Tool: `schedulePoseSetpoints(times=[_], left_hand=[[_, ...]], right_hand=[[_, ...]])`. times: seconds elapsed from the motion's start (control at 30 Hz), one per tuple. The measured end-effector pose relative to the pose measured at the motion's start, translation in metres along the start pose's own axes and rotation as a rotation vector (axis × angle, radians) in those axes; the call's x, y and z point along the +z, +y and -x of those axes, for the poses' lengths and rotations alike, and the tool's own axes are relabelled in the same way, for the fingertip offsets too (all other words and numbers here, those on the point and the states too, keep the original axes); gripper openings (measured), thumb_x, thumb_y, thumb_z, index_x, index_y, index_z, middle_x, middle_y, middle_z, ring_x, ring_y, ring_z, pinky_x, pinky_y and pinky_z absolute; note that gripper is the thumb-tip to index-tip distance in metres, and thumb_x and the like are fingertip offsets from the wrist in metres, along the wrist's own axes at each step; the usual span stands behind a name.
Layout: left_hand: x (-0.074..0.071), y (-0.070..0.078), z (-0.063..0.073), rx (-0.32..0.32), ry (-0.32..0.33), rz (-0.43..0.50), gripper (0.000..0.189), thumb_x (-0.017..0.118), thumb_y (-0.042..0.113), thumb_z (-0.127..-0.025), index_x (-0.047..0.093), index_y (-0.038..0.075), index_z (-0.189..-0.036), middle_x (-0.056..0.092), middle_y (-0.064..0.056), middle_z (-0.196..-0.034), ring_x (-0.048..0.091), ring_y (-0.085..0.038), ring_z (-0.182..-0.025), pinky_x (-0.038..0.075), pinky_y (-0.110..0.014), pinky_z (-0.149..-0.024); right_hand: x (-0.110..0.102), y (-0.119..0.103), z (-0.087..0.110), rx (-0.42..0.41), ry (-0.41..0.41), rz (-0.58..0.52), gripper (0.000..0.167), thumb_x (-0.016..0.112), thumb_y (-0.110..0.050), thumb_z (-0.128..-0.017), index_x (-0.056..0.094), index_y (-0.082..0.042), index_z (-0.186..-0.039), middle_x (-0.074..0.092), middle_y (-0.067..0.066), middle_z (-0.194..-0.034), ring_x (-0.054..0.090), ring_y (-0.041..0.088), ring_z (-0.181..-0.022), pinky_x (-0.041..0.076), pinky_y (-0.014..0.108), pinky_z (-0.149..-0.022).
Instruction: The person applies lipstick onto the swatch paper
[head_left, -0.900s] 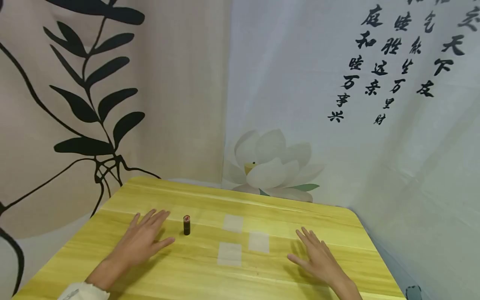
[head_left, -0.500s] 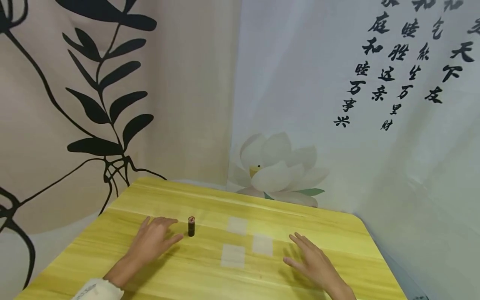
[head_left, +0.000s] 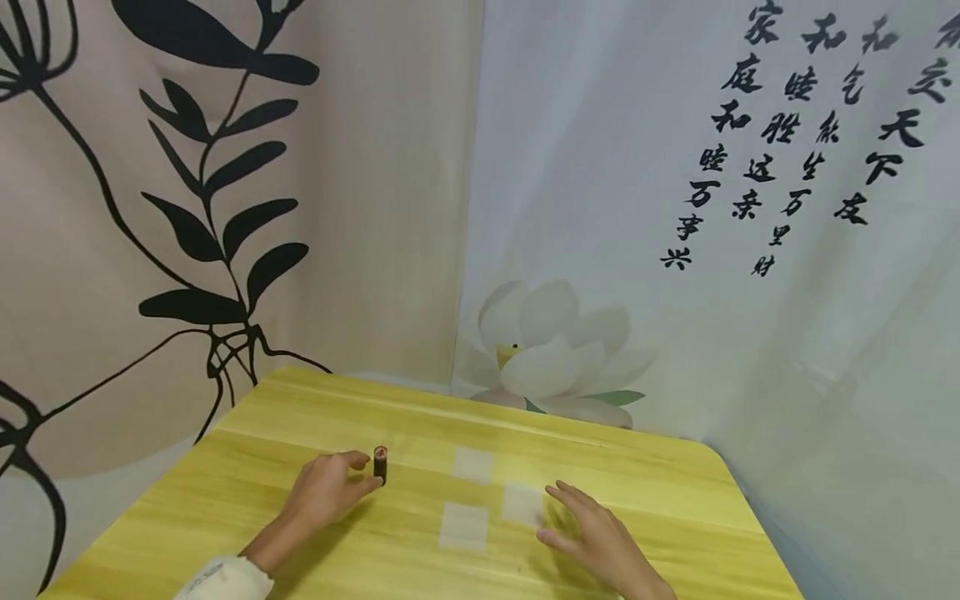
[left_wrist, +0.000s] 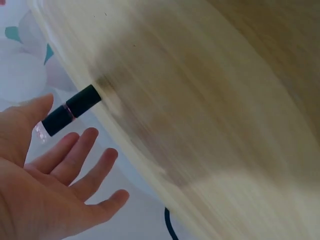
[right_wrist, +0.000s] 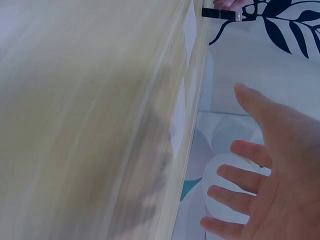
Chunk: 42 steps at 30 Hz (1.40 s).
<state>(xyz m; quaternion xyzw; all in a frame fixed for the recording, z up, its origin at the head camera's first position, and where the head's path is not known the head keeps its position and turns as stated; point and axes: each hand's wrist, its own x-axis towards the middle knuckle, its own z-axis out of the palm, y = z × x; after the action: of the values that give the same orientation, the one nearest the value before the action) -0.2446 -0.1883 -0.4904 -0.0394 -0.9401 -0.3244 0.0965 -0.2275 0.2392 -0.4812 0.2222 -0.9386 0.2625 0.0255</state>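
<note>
A small black lipstick tube (head_left: 381, 470) stands upright on the yellow wood-grain table. My left hand (head_left: 324, 496) reaches to its left side, thumb and index finger spread around it. In the left wrist view the tube (left_wrist: 83, 102) shows a thin pinkish band and a patterned end; the thumb (left_wrist: 41, 109) lies beside that end, and the other fingers are loosely spread. Whether thumb or fingers touch it I cannot tell. My right hand (head_left: 600, 537) hovers over the table's right half, fingers extended, holding nothing; the right wrist view shows the same hand (right_wrist: 280, 175) with its palm bare.
Three pale squares, a back one (head_left: 473, 464), a front one (head_left: 463, 527) and a right one (head_left: 522, 505), lie flat on the table (head_left: 645, 454) between the hands. Behind stands a printed fabric backdrop (head_left: 375, 208) with leaves, a lotus and characters.
My left hand has moved right to the lipstick tube, its fingers coming closer together. My right hand has shifted left toward the pale squares. The tube still stands upright.
</note>
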Motion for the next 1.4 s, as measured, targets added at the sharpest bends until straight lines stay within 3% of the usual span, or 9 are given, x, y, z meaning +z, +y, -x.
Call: schedulePoseSetpoints(times=[0.1,0.13,0.23,0.3,0.57,0.77,0.93,1.1,1.4], left_hand=[[0.006,-0.001,-0.001,0.001,0.012,0.012,0.041,0.085,0.029,-0.087,0.077,0.001,-0.116,0.077,-0.016,-0.109,0.036,-0.007,-0.047,0.025,-0.023,-0.043],[0.007,-0.002,-0.002,0.004,0.016,0.013,0.040,0.086,0.028,-0.087,0.077,0.001,-0.115,0.077,-0.016,-0.109,0.045,-0.007,-0.049,0.027,-0.023,-0.043],[0.011,-0.004,-0.003,0.021,0.026,0.002,0.037,0.086,0.027,-0.086,0.077,0.003,-0.112,0.077,-0.014,-0.107,0.068,-0.015,-0.067,0.035,-0.025,-0.045],[0.011,-0.006,-0.004,0.028,0.030,-0.009,0.036,0.086,0.028,-0.086,0.077,0.003,-0.111,0.078,-0.014,-0.106,0.073,-0.020,-0.079,0.040,-0.027,-0.047],[0.017,-0.007,-0.007,0.025,0.026,0.001,0.031,0.087,0.022,-0.085,0.078,0.003,-0.107,0.078,-0.013,-0.100,0.061,-0.009,-0.061,0.038,-0.025,-0.045],[0.022,-0.006,-0.011,0.031,0.023,0.001,0.025,0.087,0.022,-0.085,0.078,0.008,-0.103,0.077,-0.005,-0.092,0.063,-0.009,-0.065,0.036,-0.026,-0.044],[0.021,-0.005,-0.013,0.026,0.005,-0.031,0.020,0.087,0.021,-0.085,0.076,0.009,-0.096,0.074,0.002,-0.084,0.061,-0.008,-0.062,0.042,-0.027,-0.048],[0.018,-0.004,-0.014,0.048,0.006,-0.054,0.019,0.088,0.018,-0.084,0.075,0.008,-0.094,0.075,0.001,-0.086,0.068,-0.012,-0.071,0.052,-0.031,-0.056],[0.022,-0.005,-0.015,0.055,0.015,-0.043,0.019,0.089,0.017,-0.083,0.075,0.009,-0.094,0.075,0.002,-0.085,0.069,-0.013,-0.071,0.054,-0.032,-0.057]], right_hand=[[0.005,-0.005,-0.003,-0.035,-0.009,0.007,0.072,0.070,-0.056,-0.095,0.056,-0.011,-0.148,0.051,0.018,-0.154,0.055,0.043,-0.133,0.050,0.063,-0.100],[0.007,-0.006,-0.005,-0.049,-0.008,0.008,0.072,0.070,-0.056,-0.095,0.056,-0.010,-0.148,0.051,0.019,-0.154,0.056,0.043,-0.133,0.050,0.063,-0.100],[0.011,-0.012,-0.007,-0.084,-0.001,0.007,0.071,0.070,-0.055,-0.096,0.056,-0.009,-0.148,0.052,0.019,-0.153,0.057,0.043,-0.131,0.050,0.063,-0.098],[0.014,-0.016,-0.009,-0.100,0.003,0.008,0.069,0.070,-0.054,-0.096,0.056,-0.010,-0.147,0.053,0.019,-0.152,0.057,0.043,-0.131,0.051,0.063,-0.098],[0.021,-0.021,-0.011,-0.103,-0.036,0.006,0.071,0.068,-0.056,-0.096,0.056,-0.008,-0.147,0.054,0.020,-0.150,0.058,0.045,-0.129,0.051,0.065,-0.096],[0.022,-0.021,-0.010,-0.098,-0.057,0.013,0.075,0.066,-0.058,-0.097,0.055,-0.005,-0.148,0.054,0.022,-0.149,0.057,0.047,-0.129,0.049,0.068,-0.096],[0.023,-0.020,-0.010,-0.093,-0.066,0.019,0.075,0.065,-0.059,-0.097,0.055,-0.005,-0.148,0.053,0.022,-0.150,0.057,0.047,-0.130,0.050,0.067,-0.096],[0.026,-0.020,-0.010,-0.103,-0.064,0.011,0.074,0.066,-0.058,-0.097,0.055,-0.006,-0.148,0.054,0.022,-0.150,0.057,0.046,-0.130,0.050,0.067,-0.097],[0.025,-0.019,-0.008,-0.081,-0.088,0.034,0.075,0.067,-0.059,-0.096,0.056,-0.006,-0.148,0.055,0.020,-0.150,0.056,0.045,-0.131,0.050,0.066,-0.098]])
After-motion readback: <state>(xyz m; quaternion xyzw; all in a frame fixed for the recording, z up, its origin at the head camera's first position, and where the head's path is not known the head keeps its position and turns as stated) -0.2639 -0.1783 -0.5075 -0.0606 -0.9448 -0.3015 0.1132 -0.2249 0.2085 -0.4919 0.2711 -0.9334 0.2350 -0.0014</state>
